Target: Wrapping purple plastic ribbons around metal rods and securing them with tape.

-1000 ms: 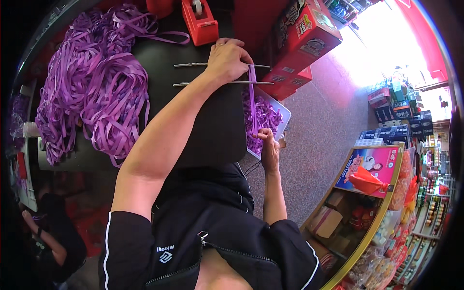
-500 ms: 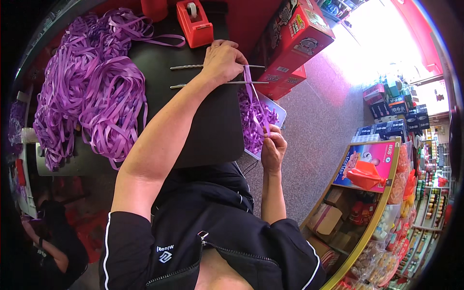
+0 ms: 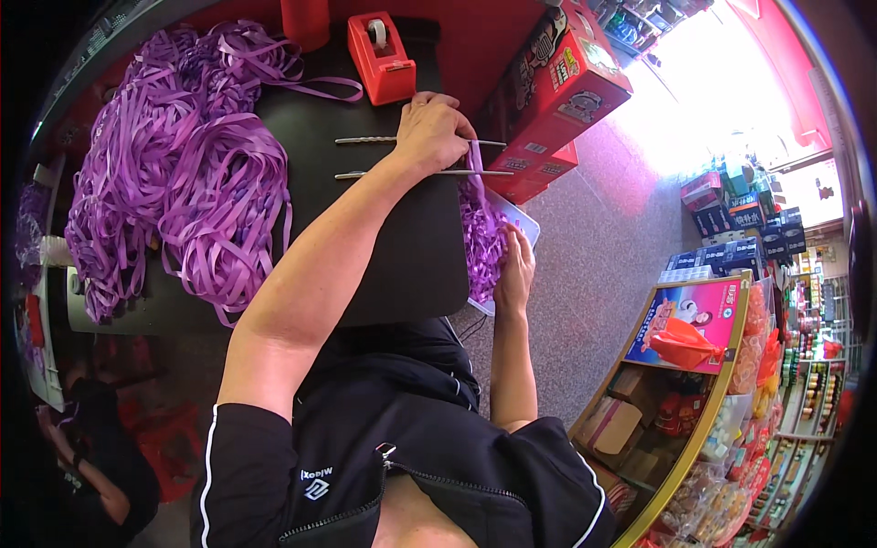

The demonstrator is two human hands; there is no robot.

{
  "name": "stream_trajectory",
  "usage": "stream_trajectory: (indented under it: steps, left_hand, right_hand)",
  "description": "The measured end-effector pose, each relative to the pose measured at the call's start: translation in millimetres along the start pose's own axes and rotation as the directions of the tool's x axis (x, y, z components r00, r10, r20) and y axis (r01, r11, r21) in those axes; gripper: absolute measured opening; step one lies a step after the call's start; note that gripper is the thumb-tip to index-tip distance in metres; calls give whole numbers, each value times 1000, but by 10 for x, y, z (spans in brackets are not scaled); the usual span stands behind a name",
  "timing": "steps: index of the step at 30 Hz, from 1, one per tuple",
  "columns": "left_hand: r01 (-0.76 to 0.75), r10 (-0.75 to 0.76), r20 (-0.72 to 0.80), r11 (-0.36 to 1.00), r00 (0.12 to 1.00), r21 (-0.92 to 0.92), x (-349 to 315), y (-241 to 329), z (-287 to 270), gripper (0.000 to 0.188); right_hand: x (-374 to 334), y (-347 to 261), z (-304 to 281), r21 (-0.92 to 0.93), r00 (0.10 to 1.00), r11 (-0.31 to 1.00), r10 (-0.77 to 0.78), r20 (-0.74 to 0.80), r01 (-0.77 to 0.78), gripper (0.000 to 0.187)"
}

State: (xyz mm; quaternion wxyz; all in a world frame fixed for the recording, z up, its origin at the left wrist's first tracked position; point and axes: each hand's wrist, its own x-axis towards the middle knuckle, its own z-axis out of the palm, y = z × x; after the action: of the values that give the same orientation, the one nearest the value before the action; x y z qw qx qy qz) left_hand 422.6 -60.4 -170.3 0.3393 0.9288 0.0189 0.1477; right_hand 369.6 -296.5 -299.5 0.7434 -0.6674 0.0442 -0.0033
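On the dark tabletop (image 3: 384,265), my left hand (image 3: 431,135) is closed at the upper of two thin metal rods (image 3: 364,141), pinching a purple ribbon (image 3: 474,163). The ribbon runs down across the lower metal rod (image 3: 352,175) and past the table's right edge. There it meets a heap of purple ribbon pieces (image 3: 481,239) in a pale plastic bin (image 3: 528,225). My right hand (image 3: 516,269) is beside this heap, its fingers stretched upward and its palm side partly hidden. Both rods stick out over the table's edge.
A big tangle of purple ribbon (image 3: 137,155) covers the table's left side. Beyond my left hand stands a red tape dispenser (image 3: 384,78). Red cartons (image 3: 571,82) stand at the far right, and a display counter (image 3: 676,402) nearer. Another person (image 3: 100,457) sits at lower left.
My right hand has loosened from its pinch on the ribbon, and its fingers have straightened. The ribbon stretch between my hands now hangs toward the bin. My left hand keeps its place at the rods.
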Motion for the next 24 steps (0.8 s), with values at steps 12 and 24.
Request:
stream_trajectory:
  steps: [12,24]
  left_hand:
    - [10,-10,-11,1000,1000,-6,-6,22,-9,20]
    - [14,-14,-11,1000,1000,0,-11,33,-30,21]
  right_hand:
    - [863,-509,703,-123,850,954,-179,495,272,31]
    - [902,-392,753,-77,772,988,-54,634,132,30]
